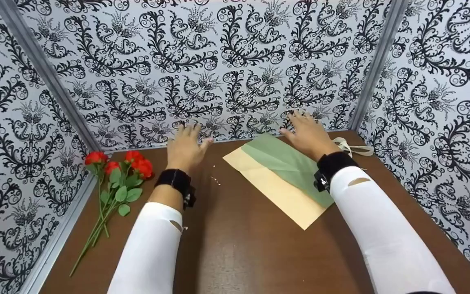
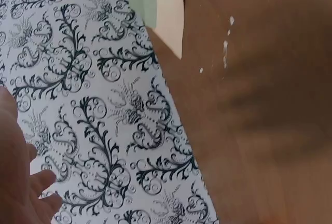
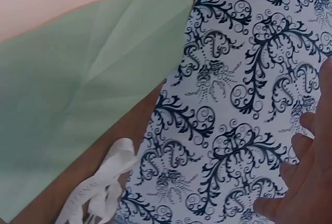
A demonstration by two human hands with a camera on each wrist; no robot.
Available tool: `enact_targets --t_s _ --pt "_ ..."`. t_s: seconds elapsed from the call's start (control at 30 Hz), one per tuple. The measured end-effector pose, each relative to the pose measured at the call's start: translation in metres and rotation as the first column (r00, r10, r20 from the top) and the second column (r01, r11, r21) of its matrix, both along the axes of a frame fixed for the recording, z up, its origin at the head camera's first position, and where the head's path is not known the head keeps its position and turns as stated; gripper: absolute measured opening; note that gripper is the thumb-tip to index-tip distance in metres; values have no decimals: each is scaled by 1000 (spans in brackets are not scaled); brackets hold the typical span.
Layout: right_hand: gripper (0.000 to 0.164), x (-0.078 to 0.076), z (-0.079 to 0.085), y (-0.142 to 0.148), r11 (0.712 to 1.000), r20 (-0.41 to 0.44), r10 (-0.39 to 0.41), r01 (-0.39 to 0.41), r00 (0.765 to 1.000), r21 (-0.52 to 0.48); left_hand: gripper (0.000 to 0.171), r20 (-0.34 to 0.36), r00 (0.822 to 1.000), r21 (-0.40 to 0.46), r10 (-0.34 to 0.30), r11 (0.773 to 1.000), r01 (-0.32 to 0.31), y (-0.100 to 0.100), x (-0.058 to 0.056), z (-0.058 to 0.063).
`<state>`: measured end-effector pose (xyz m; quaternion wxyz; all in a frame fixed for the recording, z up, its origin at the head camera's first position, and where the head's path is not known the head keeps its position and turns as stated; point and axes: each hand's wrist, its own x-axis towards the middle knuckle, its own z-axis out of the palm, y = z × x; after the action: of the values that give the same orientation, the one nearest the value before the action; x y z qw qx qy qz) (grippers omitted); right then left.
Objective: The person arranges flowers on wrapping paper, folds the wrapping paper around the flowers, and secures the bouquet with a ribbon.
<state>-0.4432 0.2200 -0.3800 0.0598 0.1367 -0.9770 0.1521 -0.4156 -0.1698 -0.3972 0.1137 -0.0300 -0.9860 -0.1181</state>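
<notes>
My left hand (image 1: 185, 149) is held out over the back of the table with its fingers spread and nothing in it. To its left lie several red roses (image 1: 142, 165) with green leaves and long stems. Farther right, my right hand (image 1: 309, 134) also has spread fingers and holds nothing. Below and beside it in the head view is a sheet of green and cream wrapping paper (image 1: 278, 171), lying at a slant. Past the right wrist a white ribbon (image 1: 359, 150) lies loosely looped; the right wrist view shows printed letters on the ribbon (image 3: 101, 182).
The brown table (image 1: 243, 253) is closed in by panels with a black and white scroll pattern (image 1: 227, 69) at the back and both sides. Small white specks (image 1: 216, 180) dot the tabletop between the left hand and the paper. Grey posts (image 1: 371, 81) stand at the corners.
</notes>
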Motion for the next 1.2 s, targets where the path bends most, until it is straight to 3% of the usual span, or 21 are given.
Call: enact_targets --t_s 0.13,0.33,0.5,0.67,0.77,0.9,1.03,1.2 --pt "93 3 -20 15 1000 33 -10 10 999 21 93 95 993 15 -65 998 64 17 8 -25" --pt "92 4 -48 22 1000 100 -13 11 995 27 85 243 956 14 -165 986 167 52 22 -66" --pt "90 4 -70 24 998 143 -14 5 990 64 78 253 931 11 -262 963 267 87 28 -91" --pt "83 10 -94 30 996 215 11 -29 977 82 69 252 891 30 -378 923 383 118 39 -113" --pt "79 15 -105 35 993 231 22 -49 973 109 66 276 867 31 -415 905 424 129 45 -117" --pt "78 25 -113 41 990 256 27 -62 966 130 63 315 853 15 -417 900 435 135 48 -115" --pt "74 30 -115 45 987 245 36 -73 969 143 64 319 855 9 -409 903 429 137 49 -115" --pt "57 28 -119 46 978 191 74 -109 979 179 66 327 861 -13 -390 909 417 139 48 -116"
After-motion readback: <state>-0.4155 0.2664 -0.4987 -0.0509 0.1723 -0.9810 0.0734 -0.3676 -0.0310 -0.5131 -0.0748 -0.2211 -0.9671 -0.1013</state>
